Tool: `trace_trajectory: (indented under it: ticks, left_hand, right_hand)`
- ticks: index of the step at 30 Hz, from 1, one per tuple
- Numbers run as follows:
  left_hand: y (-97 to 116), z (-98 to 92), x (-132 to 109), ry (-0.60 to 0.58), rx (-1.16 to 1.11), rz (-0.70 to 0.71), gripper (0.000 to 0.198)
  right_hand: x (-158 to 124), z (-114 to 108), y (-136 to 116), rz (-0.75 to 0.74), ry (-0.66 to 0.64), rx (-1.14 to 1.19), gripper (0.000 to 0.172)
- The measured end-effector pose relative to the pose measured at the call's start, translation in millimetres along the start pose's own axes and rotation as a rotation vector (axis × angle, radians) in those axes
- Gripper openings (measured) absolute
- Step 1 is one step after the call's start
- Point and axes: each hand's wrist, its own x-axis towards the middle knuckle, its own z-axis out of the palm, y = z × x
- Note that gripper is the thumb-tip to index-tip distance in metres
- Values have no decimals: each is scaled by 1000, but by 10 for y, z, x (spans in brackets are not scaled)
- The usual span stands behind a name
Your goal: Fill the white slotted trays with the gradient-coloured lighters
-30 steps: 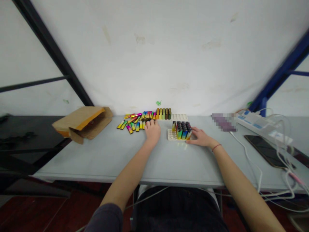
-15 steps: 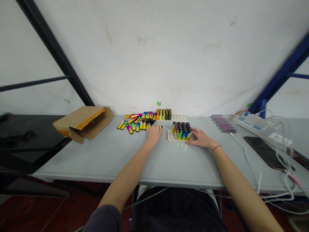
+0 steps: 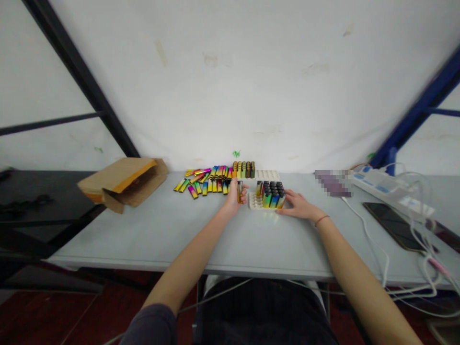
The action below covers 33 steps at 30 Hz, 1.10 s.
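The left hand (image 3: 234, 197) has its fingers closed around a small rainbow-coloured metallic lighter (image 3: 239, 190), held upright. Just right of those fingers sits a white plastic grid tray (image 3: 254, 203). The right hand (image 3: 299, 205) lies on the grey desk (image 3: 179, 235), its fingers spread and touching the tray.

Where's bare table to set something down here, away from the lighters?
Bare: the front of the grey table between the forearms, and the wide stretch from the cardboard box to the left hand, which holds a lighter. Crowded: the back edge, with the loose lighters and the tray by the right hand; and the right end, with power strip, phone and cables.
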Motion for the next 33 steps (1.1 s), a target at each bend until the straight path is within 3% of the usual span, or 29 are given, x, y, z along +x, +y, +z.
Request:
trace_trajectory:
  ticks: [11, 19, 33]
  left_hand:
    - [23, -35, 28, -37, -75, -59, 32]
    - [58, -45, 22, 14, -139, -6, 27]
    - [62, -58, 17, 32, -144, -47, 27]
  right_hand:
    - [-6, -6, -9, 2, 9, 10, 78]
    - [0, -6, -13, -12, 11, 11, 78]
    - [5, 17, -10, 18, -2, 10, 80]
